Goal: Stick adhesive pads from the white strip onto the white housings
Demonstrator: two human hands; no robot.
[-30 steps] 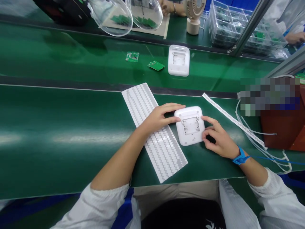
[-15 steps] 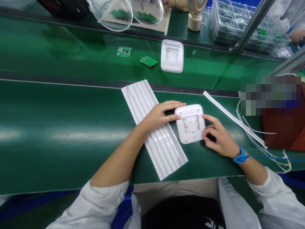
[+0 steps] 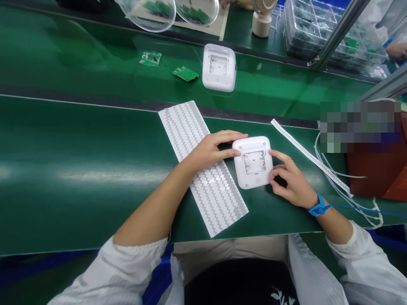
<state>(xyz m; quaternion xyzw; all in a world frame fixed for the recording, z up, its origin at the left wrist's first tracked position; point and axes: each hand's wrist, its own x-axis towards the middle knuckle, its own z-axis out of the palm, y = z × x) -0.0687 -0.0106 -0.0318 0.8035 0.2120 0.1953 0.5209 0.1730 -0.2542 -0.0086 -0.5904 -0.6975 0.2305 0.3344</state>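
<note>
A white, rounded-square plastic housing (image 3: 252, 180) lies on the green table with its battery compartment facing up. My left hand (image 3: 211, 148) reaches over a sheet of stickers (image 3: 227, 203) and steadies the housing's left side, with thumb and fingertips at its edge. At the opposite side, my right hand (image 3: 291, 182) has its index fingertip on the upper right edge. Its thumb and another finger are pinched together against the right edge; whether anything small is between them is hidden. A blue wrist strap (image 3: 319, 206) circles my right wrist.
Beyond a dark rail, a green belt carries another white housing (image 3: 219, 80) and two green circuit boards (image 3: 186, 73). A sticker strip (image 3: 305, 152) and white cables (image 3: 341, 176) lie at right. Clear trays (image 3: 302, 34) and a small fan (image 3: 262, 23) stand behind.
The housing and circuit boards on the far belt have shifted left. Both hands keep the same hold on the near housing. The whole view has shifted slightly.
</note>
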